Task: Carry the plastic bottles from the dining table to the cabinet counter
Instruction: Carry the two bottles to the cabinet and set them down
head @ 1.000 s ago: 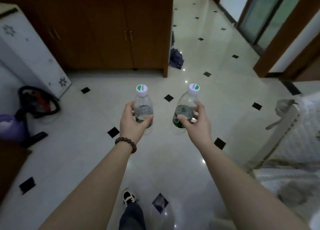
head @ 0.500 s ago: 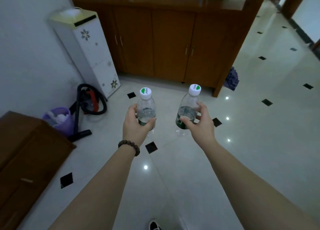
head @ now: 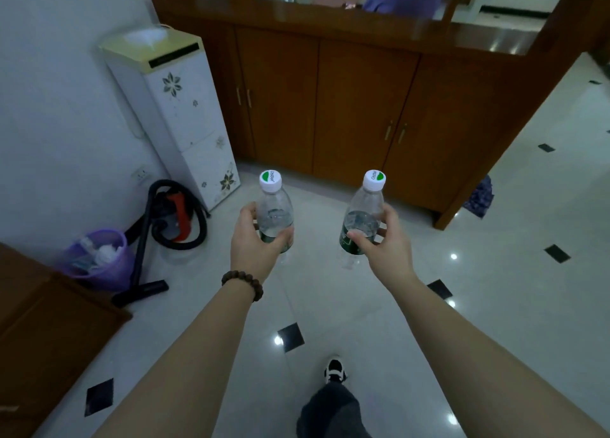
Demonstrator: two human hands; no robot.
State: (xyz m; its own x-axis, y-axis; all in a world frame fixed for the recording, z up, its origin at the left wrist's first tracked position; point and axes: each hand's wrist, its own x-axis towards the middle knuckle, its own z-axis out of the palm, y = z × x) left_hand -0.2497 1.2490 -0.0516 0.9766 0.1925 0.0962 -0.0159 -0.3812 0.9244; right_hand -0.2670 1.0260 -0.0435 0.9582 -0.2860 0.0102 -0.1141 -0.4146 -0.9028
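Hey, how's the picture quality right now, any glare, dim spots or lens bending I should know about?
Head view: dim, bluish light overall; bright glare spots on the glossy floor and a sheen on the cabinet counter; wide-angle bending tilts the water dispenser and the cabinet edges; both bottles, in the left hand and the right hand, look sharp enough to show the cap printing.

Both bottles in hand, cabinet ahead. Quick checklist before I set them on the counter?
1. Left hand grips left bottle: ok.
2. Right hand grips right bottle: ok.
3. Both caps on: ok.
4. Bottles upright: left ok; right leans a little.
5. Floor to the cabinet free of obstacles: ok; vacuum sits off to the left.
6. Free spot on the counter: ok, bare wood straight ahead.
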